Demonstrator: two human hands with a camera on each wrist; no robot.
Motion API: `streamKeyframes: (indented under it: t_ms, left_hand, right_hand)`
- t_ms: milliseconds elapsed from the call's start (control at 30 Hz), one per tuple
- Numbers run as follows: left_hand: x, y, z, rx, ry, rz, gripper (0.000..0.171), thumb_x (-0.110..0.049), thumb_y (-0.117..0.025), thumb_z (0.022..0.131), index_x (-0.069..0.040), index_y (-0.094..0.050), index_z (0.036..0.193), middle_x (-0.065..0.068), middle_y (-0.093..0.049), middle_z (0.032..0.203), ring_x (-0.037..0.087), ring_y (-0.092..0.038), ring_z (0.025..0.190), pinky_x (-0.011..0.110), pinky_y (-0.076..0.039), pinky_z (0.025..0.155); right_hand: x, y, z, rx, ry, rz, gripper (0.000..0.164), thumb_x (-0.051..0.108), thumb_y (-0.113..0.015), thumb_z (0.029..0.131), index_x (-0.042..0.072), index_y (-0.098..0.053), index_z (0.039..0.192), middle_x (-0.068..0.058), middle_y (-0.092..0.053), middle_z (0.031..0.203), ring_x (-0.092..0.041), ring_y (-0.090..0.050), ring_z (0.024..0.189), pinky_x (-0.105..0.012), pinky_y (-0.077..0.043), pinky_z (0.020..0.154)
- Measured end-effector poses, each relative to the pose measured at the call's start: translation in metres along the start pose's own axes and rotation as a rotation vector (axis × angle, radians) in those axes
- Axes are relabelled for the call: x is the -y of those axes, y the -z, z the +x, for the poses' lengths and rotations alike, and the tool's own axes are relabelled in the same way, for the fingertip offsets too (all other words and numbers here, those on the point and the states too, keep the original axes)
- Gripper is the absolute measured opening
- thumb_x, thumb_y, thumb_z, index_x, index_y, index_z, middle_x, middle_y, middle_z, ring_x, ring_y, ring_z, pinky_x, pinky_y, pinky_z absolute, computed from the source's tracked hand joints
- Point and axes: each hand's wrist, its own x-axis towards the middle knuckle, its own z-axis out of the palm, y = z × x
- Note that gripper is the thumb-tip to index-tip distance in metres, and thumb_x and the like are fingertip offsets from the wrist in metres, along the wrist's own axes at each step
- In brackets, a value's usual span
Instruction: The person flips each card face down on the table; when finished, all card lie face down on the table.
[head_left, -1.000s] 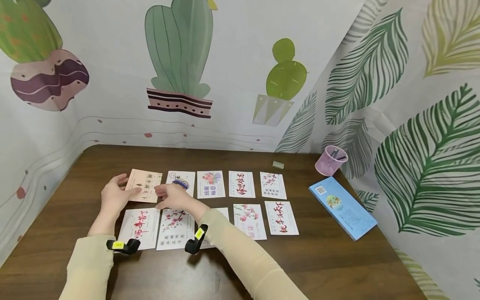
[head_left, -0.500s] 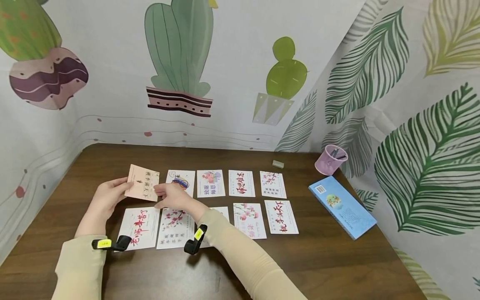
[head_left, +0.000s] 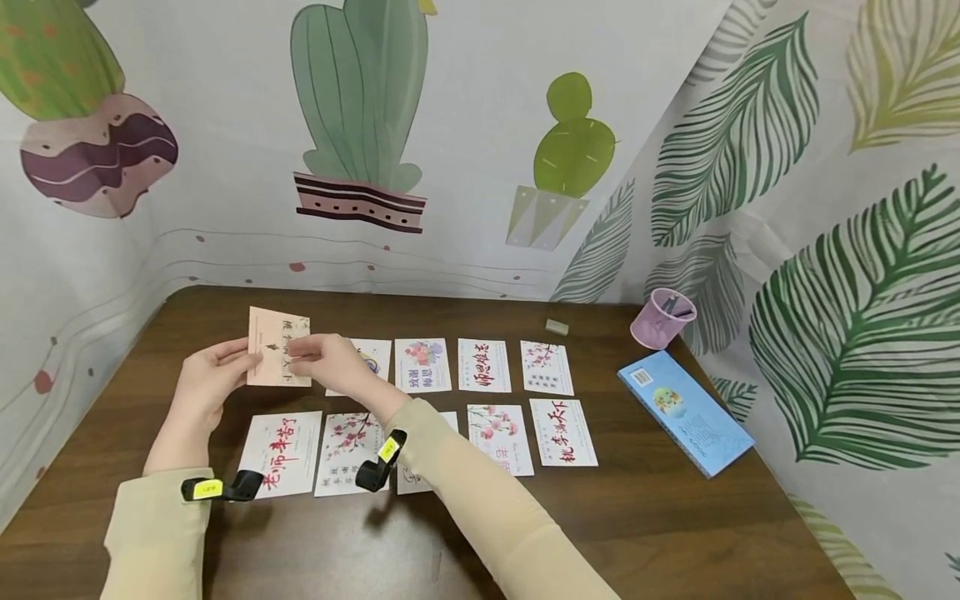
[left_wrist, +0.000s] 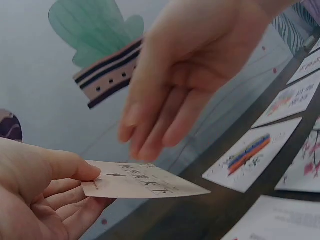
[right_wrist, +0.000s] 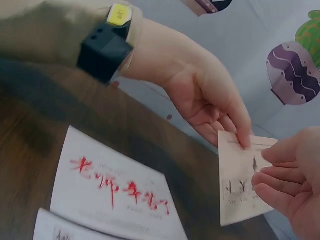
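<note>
My left hand (head_left: pixel 201 385) pinches a peach-coloured card (head_left: pixel 268 335) by its left edge, thumb on top and fingers beneath. The card is raised above the table, and dark writing runs along its right side. Over that side hovers my right hand (head_left: pixel 330 363), its fingers loosely extended. In the left wrist view a gap shows between the right fingertips (left_wrist: pixel 150 150) and the card. Below the left hand lies a white card with red writing (head_left: pixel 288 450). The right hand and wrist partly hide a card with a coloured drawing (head_left: pixel 377 350) in the back row.
Several white greeting cards lie in two rows across the brown table (head_left: pixel 645 533), including a flower card (head_left: pixel 422 367) and a pink-blossom card (head_left: pixel 501 437). To the right are a blue book (head_left: pixel 686 417) and a pink pen cup (head_left: pixel 662 320). An eraser-like block (head_left: pixel 557 327) sits at the back.
The left hand has taken hold of the peach card and lifted it off the table, turning it more upright. The right hand has shifted left and up, over the card's right part.
</note>
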Motion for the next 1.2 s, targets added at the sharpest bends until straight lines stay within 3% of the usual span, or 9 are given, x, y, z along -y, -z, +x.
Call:
streamKeyframes:
  t_ms: [200, 333, 433, 667, 733, 833, 967, 1067, 1200]
  left_hand:
    - [-0.012, -0.007, -0.006, -0.003, -0.072, 0.011, 0.062, -0.021, -0.063, 0.095, 0.013, -0.039, 0.141, -0.033, -0.056, 0.082, -0.016, -0.058, 0.079, 0.006, -0.051, 0.07]
    - [-0.015, -0.011, -0.01, -0.019, -0.136, 0.019, 0.059, -0.021, -0.068, 0.093, 0.012, -0.046, 0.137, -0.035, -0.059, 0.083, -0.016, -0.058, 0.082, 0.004, -0.047, 0.072]
    - [-0.015, -0.014, -0.011, -0.032, -0.195, 0.002, 0.055, -0.014, -0.071, 0.09, 0.012, -0.051, 0.133, -0.035, -0.061, 0.084, -0.016, -0.061, 0.082, 0.003, -0.047, 0.073]
    - [-0.017, -0.026, -0.013, -0.062, -0.307, 0.054, 0.051, -0.01, -0.079, 0.082, 0.014, -0.059, 0.123, -0.035, -0.062, 0.083, -0.016, -0.063, 0.078, 0.006, -0.052, 0.069]
    - [-0.017, -0.028, -0.013, -0.067, -0.306, 0.089, 0.052, -0.014, -0.079, 0.082, 0.012, -0.06, 0.123, -0.029, -0.065, 0.087, -0.017, -0.062, 0.078, 0.006, -0.051, 0.069]
    - [-0.017, -0.029, -0.013, -0.07, -0.284, 0.149, 0.054, -0.022, -0.079, 0.084, 0.008, -0.061, 0.125, -0.003, -0.074, 0.1, -0.02, -0.059, 0.079, 0.004, -0.05, 0.07]
    - [-0.017, -0.028, -0.013, -0.054, -0.243, 0.197, 0.057, -0.027, -0.076, 0.086, 0.006, -0.059, 0.128, 0.028, -0.064, 0.122, -0.023, -0.054, 0.08, 0.003, -0.048, 0.071]
    - [-0.014, -0.025, -0.011, -0.03, -0.21, 0.204, 0.059, -0.03, -0.074, 0.087, 0.005, -0.057, 0.131, 0.031, -0.059, 0.128, -0.024, -0.052, 0.081, 0.002, -0.047, 0.072]
    - [-0.007, -0.019, -0.008, -0.031, -0.15, 0.188, 0.062, -0.033, -0.074, 0.088, 0.002, -0.054, 0.136, 0.022, -0.062, 0.129, -0.023, -0.053, 0.082, 0.003, -0.047, 0.075]
  right_hand:
    - [0.013, -0.003, 0.008, -0.06, 0.005, 0.018, 0.032, 0.025, -0.061, 0.097, 0.012, -0.067, 0.125, -0.002, -0.071, 0.121, -0.005, -0.069, 0.1, -0.008, -0.049, 0.075]
    - [0.016, -0.006, 0.012, -0.125, -0.001, 0.143, 0.032, 0.026, -0.062, 0.097, 0.006, -0.069, 0.121, -0.009, -0.073, 0.113, -0.012, -0.073, 0.086, -0.015, -0.056, 0.07]
    - [0.018, -0.007, 0.013, -0.176, -0.019, 0.197, 0.032, 0.027, -0.067, 0.094, 0.006, -0.072, 0.117, -0.008, -0.075, 0.105, -0.008, -0.072, 0.079, -0.018, -0.057, 0.066]
    - [0.017, -0.005, 0.011, -0.297, -0.04, 0.119, 0.023, 0.024, -0.074, 0.088, 0.006, -0.077, 0.102, -0.005, -0.077, 0.093, 0.005, -0.064, 0.07, -0.01, -0.051, 0.057]
    - [0.015, -0.004, 0.011, -0.317, -0.05, 0.141, 0.019, 0.02, -0.073, 0.088, 0.005, -0.077, 0.1, -0.006, -0.077, 0.091, 0.003, -0.066, 0.068, -0.011, -0.051, 0.056]
    - [0.012, -0.004, 0.011, -0.344, -0.081, 0.208, 0.016, 0.014, -0.072, 0.089, 0.001, -0.076, 0.099, -0.01, -0.077, 0.09, -0.006, -0.071, 0.068, -0.013, -0.054, 0.057]
    - [0.008, -0.005, 0.012, -0.361, -0.115, 0.293, 0.015, 0.007, -0.07, 0.089, -0.004, -0.074, 0.098, -0.015, -0.076, 0.09, -0.023, -0.075, 0.075, -0.022, -0.059, 0.062]
    - [0.004, -0.005, 0.013, -0.368, -0.139, 0.3, 0.015, 0.007, -0.069, 0.09, -0.004, -0.073, 0.098, -0.016, -0.076, 0.091, -0.029, -0.075, 0.079, -0.029, -0.061, 0.066]
    - [-0.001, -0.007, 0.013, -0.381, -0.183, 0.295, 0.014, 0.006, -0.069, 0.09, -0.003, -0.074, 0.098, -0.015, -0.076, 0.09, -0.028, -0.075, 0.077, -0.026, -0.06, 0.065]
